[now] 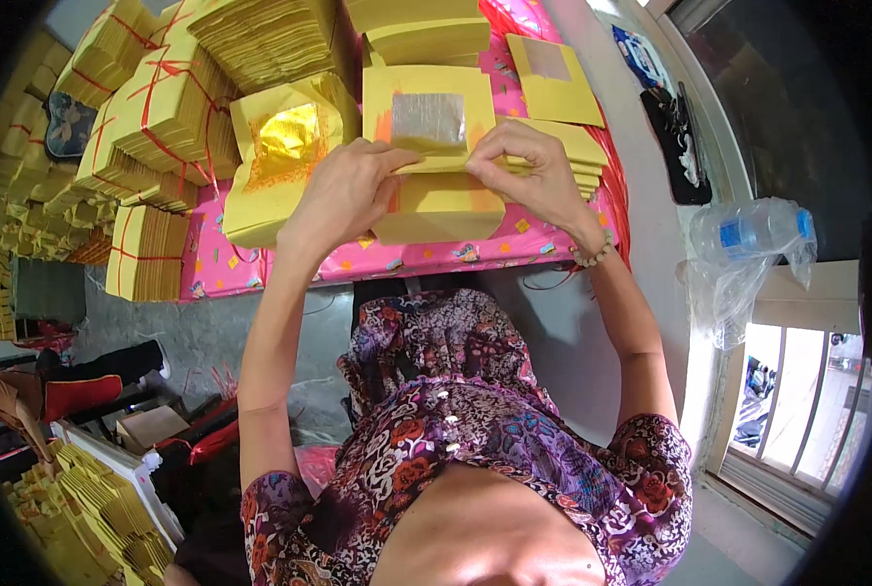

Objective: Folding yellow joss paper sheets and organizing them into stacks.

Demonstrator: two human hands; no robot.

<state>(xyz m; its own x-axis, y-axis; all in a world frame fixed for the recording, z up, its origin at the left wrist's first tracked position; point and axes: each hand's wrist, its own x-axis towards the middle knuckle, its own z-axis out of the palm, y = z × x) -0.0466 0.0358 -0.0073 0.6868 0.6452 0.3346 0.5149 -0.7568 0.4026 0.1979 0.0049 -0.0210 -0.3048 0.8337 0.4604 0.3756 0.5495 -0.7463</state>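
Observation:
Both of my hands are on a yellow joss paper sheet (377, 93) with a silver foil square in its middle and orange smears at its sides. Its near edge is folded up. My left hand (348, 190) pinches the fold's left part, fingers bent inward. At the right end, my right hand (533, 171) grips the same fold between thumb and fingertips. Beneath lies a yellow paper stack (441, 210). Left of it, a sheet with gold foil (284, 146) tops another pile; its near part is beside my left wrist.
Red-tied yellow paper bundles (162, 112) crowd the left of the pink patterned table (221, 249). A silver-foil sheet (558, 78) lies at the far right. A plastic bottle (758, 234) rests on the window ledge. Another person (25, 400) is at the lower left, beside more paper.

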